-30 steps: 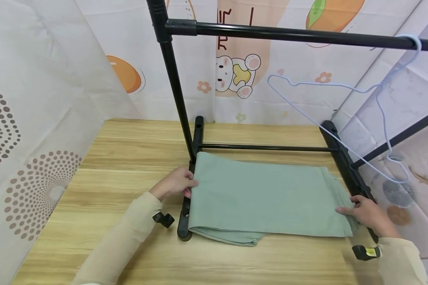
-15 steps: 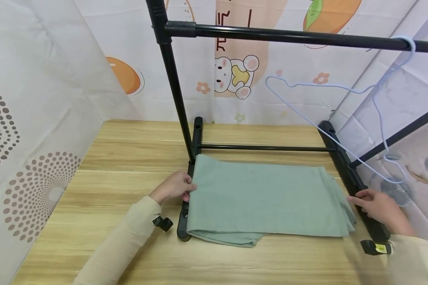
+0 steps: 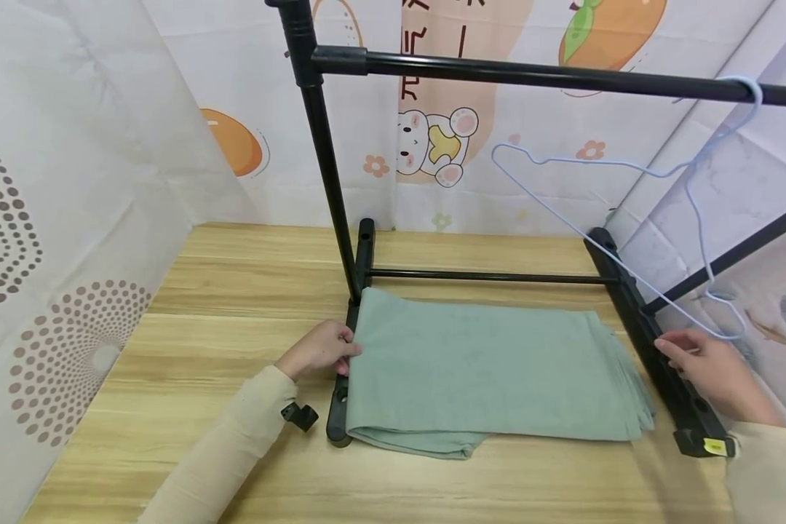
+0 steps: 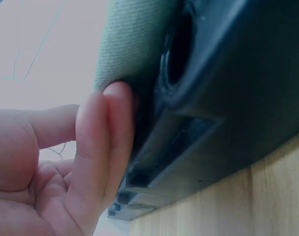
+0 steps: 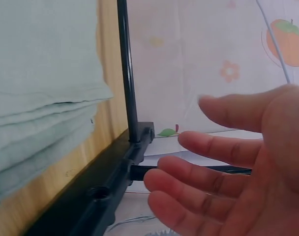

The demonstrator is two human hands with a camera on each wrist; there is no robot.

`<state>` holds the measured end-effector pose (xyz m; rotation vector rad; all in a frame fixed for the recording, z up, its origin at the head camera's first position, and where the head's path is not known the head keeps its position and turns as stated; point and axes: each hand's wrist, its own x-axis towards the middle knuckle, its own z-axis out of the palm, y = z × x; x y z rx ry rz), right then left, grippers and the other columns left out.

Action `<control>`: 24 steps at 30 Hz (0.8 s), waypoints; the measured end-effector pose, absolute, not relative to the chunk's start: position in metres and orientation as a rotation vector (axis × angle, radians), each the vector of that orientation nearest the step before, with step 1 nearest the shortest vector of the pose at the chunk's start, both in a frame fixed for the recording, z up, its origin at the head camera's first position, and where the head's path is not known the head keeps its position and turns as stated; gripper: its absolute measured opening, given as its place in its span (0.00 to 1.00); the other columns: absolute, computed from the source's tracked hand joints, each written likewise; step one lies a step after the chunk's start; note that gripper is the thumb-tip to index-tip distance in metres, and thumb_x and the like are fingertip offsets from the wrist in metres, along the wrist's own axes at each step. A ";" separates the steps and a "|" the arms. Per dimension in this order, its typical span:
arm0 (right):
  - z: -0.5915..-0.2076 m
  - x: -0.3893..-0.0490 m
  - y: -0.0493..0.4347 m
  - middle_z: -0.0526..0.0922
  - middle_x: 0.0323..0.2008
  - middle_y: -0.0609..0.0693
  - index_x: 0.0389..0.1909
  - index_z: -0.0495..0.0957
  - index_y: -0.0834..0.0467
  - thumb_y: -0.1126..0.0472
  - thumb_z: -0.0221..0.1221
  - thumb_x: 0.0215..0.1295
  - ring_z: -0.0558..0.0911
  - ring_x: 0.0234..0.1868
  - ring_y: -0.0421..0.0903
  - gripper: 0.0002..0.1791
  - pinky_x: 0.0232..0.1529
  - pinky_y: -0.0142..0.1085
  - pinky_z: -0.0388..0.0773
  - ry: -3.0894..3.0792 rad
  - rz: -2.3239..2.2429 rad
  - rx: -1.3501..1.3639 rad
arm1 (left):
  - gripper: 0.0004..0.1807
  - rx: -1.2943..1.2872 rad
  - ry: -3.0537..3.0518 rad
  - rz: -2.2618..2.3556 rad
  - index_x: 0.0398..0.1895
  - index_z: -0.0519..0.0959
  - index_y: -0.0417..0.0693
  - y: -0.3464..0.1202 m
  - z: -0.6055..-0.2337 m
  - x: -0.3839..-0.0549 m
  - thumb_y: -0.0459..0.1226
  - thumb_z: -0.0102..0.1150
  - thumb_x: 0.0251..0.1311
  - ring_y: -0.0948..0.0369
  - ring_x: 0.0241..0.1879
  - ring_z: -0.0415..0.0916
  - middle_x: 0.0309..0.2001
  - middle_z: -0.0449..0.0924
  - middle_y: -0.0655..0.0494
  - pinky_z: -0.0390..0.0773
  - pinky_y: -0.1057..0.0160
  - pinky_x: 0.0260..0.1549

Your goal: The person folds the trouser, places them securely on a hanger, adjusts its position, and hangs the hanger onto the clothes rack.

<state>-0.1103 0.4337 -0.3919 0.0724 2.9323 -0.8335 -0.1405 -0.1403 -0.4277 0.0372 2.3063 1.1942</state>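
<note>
**Folded green cloth on a wood-grain surface, between the feet of a black rack**

Cloth [image 3: 491, 371]: one, pale green, folded into a wide rectangle, lying flat on the surface [image 3: 236, 284]. Left edge alongside the rack's left foot [image 3: 365, 247]; layers fanned at the right end, short of the right foot [image 3: 618, 280]; a lower fold shows along the near edge, towards the left.

Hands: two, well apart. Left hand [image 3: 321, 348] pinches the cloth's left edge, thumb on top, beside the left foot. Right hand [image 3: 714, 371] holds nothing, fingers loosely bent and thumb parted from them, near the right foot and clear of the cloth. Pale sleeves [image 3: 223, 444]; a small black device at each wrist.

Rack: black tubing, with left upright [image 3: 325, 156], top rail [image 3: 530, 73] and low crossbar [image 3: 491, 276], the last behind the cloth.

Hanger [image 3: 702, 155]: one, light blue, hooked over the top rail towards the right.

Backdrop [image 3: 340, 196]: white sheet printed with orange fruit, small flowers and a bear.
</note>
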 end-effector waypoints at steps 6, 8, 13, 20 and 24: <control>-0.384 -0.111 0.439 0.82 0.33 0.66 0.53 0.68 0.77 0.56 0.45 0.76 0.72 0.24 0.25 0.24 0.24 0.26 0.71 2.949 -0.803 0.090 | 0.10 0.027 2.294 1.207 0.25 0.72 0.41 -0.140 -0.429 -0.141 0.33 0.57 0.65 0.64 0.17 0.78 0.22 0.76 0.52 0.82 0.63 0.25; -0.381 -0.111 0.442 0.82 0.32 0.65 0.54 0.68 0.77 0.56 0.45 0.76 0.74 0.23 0.27 0.24 0.24 0.26 0.71 2.934 -0.797 0.098 | 0.10 0.031 2.294 1.207 0.26 0.72 0.41 -0.140 -0.430 -0.141 0.33 0.57 0.65 0.64 0.17 0.78 0.22 0.76 0.53 0.82 0.63 0.25; -0.374 -0.110 0.449 0.81 0.29 0.37 0.54 0.69 0.75 0.54 0.50 0.74 0.74 0.25 0.26 0.25 0.24 0.28 0.74 2.910 -0.853 0.131 | 0.10 0.034 2.293 1.205 0.26 0.72 0.41 -0.140 -0.430 -0.141 0.33 0.57 0.66 0.64 0.17 0.78 0.22 0.76 0.53 0.82 0.63 0.26; -0.373 -0.104 0.461 0.73 0.27 0.18 0.40 0.74 0.40 0.56 0.58 0.69 0.75 0.28 0.22 0.05 0.25 0.25 0.77 2.841 -1.127 0.174 | 0.09 0.035 2.293 1.201 0.27 0.73 0.40 -0.140 -0.429 -0.140 0.33 0.57 0.66 0.64 0.17 0.78 0.22 0.76 0.53 0.82 0.63 0.25; -0.374 -0.102 0.466 0.75 0.26 0.21 0.42 0.76 0.45 0.57 0.60 0.68 0.76 0.27 0.23 0.05 0.25 0.26 0.78 2.831 -1.147 0.182 | 0.08 0.034 2.292 1.196 0.28 0.74 0.40 -0.140 -0.429 -0.140 0.33 0.57 0.66 0.64 0.17 0.78 0.22 0.76 0.53 0.82 0.64 0.25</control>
